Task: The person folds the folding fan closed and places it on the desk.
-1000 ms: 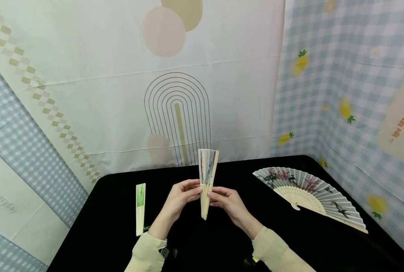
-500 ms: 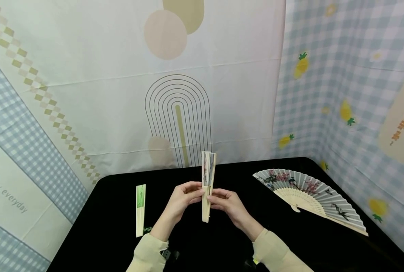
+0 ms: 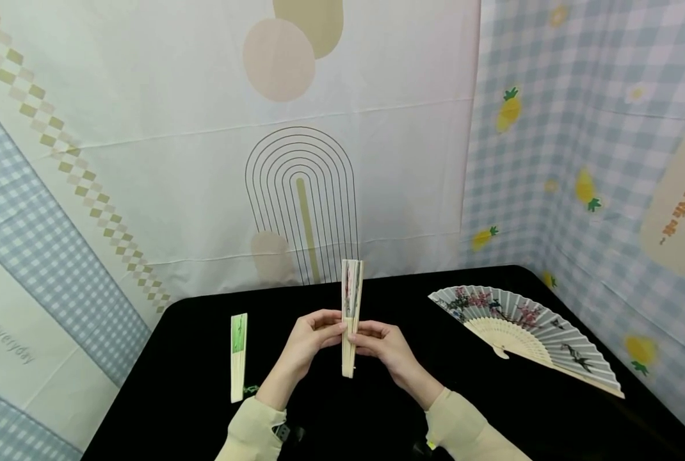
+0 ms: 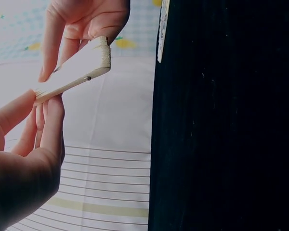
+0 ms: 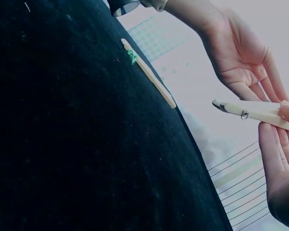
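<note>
Between both hands a folding fan [image 3: 349,307] stands nearly upright in the head view, its pale ribs folded almost together and a strip of printed cloth showing in the upper half. My left hand [image 3: 310,339] pinches its left side with thumb and fingers. From the right, my right hand [image 3: 390,349] pinches the opposite side at about the same height. The left wrist view shows the fan's pivot end [image 4: 98,55] with a small metal rivet. In the right wrist view the ribs [image 5: 260,114] lie between the fingertips of both hands.
A closed green fan [image 3: 238,355] with a green tassel [image 3: 251,388] lies on the black table [image 3: 342,429] at left. At right a spread fan [image 3: 527,330] with blossoms and a bird lies on it. A printed curtain [image 3: 175,192] hangs behind.
The fan between my hands has folded narrower, its right side swinging in toward the left one. The hands have moved slightly closer together; the other two fans stay in place.
</note>
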Motion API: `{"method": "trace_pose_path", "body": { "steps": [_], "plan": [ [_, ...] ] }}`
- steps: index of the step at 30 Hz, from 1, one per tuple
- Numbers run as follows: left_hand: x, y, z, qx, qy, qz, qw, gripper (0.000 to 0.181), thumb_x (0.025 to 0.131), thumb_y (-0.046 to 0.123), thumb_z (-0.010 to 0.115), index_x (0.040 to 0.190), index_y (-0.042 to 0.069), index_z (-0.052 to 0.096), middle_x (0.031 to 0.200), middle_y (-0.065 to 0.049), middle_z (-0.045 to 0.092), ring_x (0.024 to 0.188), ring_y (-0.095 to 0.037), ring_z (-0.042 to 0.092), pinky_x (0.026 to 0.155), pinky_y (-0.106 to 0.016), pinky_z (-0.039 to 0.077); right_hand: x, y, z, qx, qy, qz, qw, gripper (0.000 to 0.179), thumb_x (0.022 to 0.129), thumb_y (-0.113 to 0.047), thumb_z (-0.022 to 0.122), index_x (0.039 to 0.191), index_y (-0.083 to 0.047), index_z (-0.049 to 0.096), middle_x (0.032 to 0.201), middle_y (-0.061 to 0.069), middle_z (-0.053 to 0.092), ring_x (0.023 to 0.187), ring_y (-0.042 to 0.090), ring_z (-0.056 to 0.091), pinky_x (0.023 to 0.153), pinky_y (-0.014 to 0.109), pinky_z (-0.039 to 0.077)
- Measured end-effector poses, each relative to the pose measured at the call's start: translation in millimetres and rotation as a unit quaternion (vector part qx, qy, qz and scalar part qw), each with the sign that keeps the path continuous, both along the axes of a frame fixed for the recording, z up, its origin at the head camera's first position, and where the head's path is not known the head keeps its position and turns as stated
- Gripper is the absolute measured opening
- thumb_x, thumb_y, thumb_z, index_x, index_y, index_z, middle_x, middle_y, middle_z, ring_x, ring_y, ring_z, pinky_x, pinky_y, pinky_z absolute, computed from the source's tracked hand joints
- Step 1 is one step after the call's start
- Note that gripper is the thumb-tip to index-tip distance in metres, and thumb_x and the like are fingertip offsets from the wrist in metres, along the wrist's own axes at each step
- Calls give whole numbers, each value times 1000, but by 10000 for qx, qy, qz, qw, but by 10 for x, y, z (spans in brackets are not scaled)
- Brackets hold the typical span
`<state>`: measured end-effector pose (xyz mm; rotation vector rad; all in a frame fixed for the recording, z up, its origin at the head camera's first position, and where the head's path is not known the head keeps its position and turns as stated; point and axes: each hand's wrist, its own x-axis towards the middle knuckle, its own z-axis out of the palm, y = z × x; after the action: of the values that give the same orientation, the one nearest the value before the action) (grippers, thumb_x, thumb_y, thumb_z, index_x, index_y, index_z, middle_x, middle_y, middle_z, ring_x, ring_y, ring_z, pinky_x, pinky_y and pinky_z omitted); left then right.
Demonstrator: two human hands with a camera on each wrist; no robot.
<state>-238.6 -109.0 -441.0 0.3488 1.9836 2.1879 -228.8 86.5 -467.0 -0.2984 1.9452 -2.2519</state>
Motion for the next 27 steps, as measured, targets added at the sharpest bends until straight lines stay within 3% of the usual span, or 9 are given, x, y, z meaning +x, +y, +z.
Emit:
{"method": "trace_pose_path", "body": {
  "steps": [7, 17, 27],
  "plan": [
    [-6, 9, -23, -20, -62, 18, 10000, 36, 93, 13, 74, 122, -5, 66, 105, -11, 67, 96, -21, 69, 88, -37, 60, -2, -4, -7, 157, 129, -40, 9998, 39, 91, -18, 77, 121, 6, 69, 107, 13, 73, 91, 21, 72, 83, 37, 61],
    [-32, 11, -44, -108, -168, 170, 9997, 39, 93, 14, 74, 125, -5, 64, 106, -13, 66, 97, -22, 69, 90, -39, 59, -40, -25, -6, 297, -2, -92, 9995, 40, 91, -19, 77, 123, 3, 69, 110, 14, 73, 93, 21, 72, 83, 36, 61],
    [-186, -18, -122, -284, -301, 461, 9981, 37, 94, 13, 73, 126, -5, 64, 107, -14, 68, 96, -21, 70, 92, -42, 58, -182, -123, -69, 247, -163, -340, 9990, 42, 90, -16, 78, 126, 4, 67, 107, 13, 74, 90, 20, 72, 80, 35, 62]
  ]
}}
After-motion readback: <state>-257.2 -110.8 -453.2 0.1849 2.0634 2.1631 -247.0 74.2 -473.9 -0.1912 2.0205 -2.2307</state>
